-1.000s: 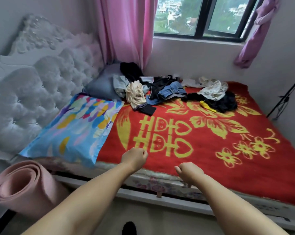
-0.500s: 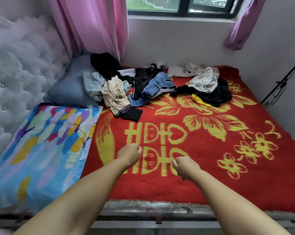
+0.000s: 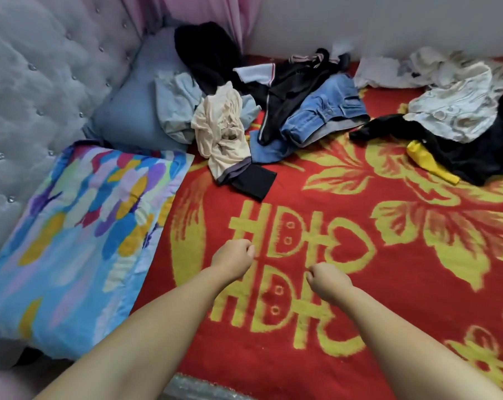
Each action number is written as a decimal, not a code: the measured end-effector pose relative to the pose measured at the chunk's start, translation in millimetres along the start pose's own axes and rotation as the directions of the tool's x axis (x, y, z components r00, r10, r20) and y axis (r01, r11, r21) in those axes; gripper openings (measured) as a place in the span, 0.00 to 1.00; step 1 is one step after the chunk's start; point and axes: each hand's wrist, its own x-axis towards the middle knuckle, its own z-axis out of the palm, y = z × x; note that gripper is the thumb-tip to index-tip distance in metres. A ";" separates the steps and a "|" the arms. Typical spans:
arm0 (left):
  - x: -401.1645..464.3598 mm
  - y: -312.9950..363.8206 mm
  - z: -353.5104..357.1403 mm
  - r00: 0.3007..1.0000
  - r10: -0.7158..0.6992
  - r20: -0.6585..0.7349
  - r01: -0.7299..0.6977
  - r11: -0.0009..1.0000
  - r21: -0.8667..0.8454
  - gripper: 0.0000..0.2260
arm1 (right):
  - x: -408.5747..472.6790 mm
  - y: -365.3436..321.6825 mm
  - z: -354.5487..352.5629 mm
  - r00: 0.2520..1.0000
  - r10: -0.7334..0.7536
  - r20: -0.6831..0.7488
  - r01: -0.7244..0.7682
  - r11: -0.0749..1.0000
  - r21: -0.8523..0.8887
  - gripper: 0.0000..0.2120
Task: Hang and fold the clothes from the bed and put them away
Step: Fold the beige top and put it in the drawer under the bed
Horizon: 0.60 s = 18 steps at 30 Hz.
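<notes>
Loose clothes lie in a heap along the far side of the bed's red and yellow blanket [image 3: 316,197]. Nearest me is a cream garment [image 3: 221,128] with a black piece [image 3: 254,181] beside it. Behind them lie denim shorts [image 3: 322,111], a black jacket [image 3: 285,90] and a pale blue shirt [image 3: 175,108]. At the far right a white patterned garment [image 3: 455,111] rests on black cloth [image 3: 475,157] with a yellow item [image 3: 429,161]. My left hand [image 3: 233,256] and right hand [image 3: 326,280] hover over the blanket with fingers curled, holding nothing, well short of the clothes.
A colourful pillow [image 3: 79,235] lies at the left, a grey-blue pillow [image 3: 131,108] behind it against the tufted headboard [image 3: 39,82]. Pink curtain [image 3: 215,15] hangs at the back wall.
The view has moved forward and down toward the bed, so the window has left the frame. Both arms have reached farther over the blanket, fists still curled.
</notes>
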 end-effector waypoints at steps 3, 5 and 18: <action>60.1 -22.1 8.8 1.000 -0.010 0.006 0.009 0.999 0.051 0.15 | 65.5 -15.0 11.5 0.999 -0.046 -0.017 0.047 0.998 0.043 0.12; 108.5 -44.5 17.8 1.000 -0.021 0.005 0.020 0.995 0.094 0.14 | 113.9 -22.8 27.7 0.997 -0.047 -0.069 0.053 0.994 0.091 0.13; 352.4 -122.6 16.7 0.933 0.064 -0.354 0.043 0.957 0.288 0.31 | 296.2 -56.1 105.7 0.826 -0.076 -0.558 0.062 0.997 -0.043 0.26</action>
